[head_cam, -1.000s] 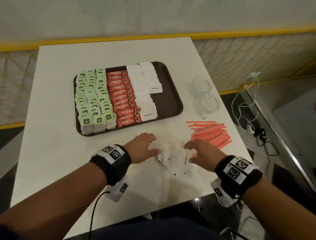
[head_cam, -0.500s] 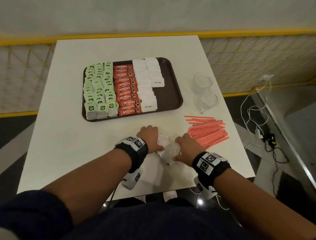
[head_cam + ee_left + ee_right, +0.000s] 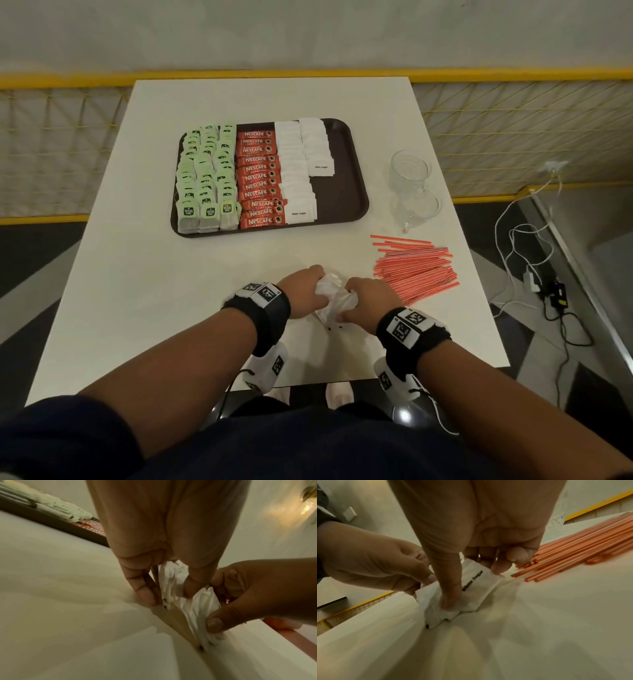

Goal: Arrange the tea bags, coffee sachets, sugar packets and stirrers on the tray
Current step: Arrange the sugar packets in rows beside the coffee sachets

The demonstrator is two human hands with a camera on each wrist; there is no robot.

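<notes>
— Grip status, both hands?
— Left hand (image 3: pixel 305 291) and right hand (image 3: pixel 368 301) are both clamped on one bundle of white sugar packets (image 3: pixel 330 298), lower centre of the head view. On the left wrist view the left thumb and fingers (image 3: pixel 145 592) pinch the bundle's edge; on the right wrist view the right thumb presses a packet printed "White Sugar" (image 3: pixel 472 582). The bundle stands on edge, touching the bench (image 3: pixel 154 274).
— Tray?
— Brown tray (image 3: pixel 352 192), upper centre. From frame left: green tea bags (image 3: pixel 205 178), red coffee sachets (image 3: pixel 260 178), then two columns of sugar packets, the right one shorter. The tray's right strip is bare.
— Stirrers?
— Red stirrers (image 3: pixel 414 267) lie loose on the bench, just right of the right hand, off the tray.
— Anything else?
— Two glasses (image 3: pixel 411 185) right of the tray; cables (image 3: pixel 534 260) on the floor at far right.
</notes>
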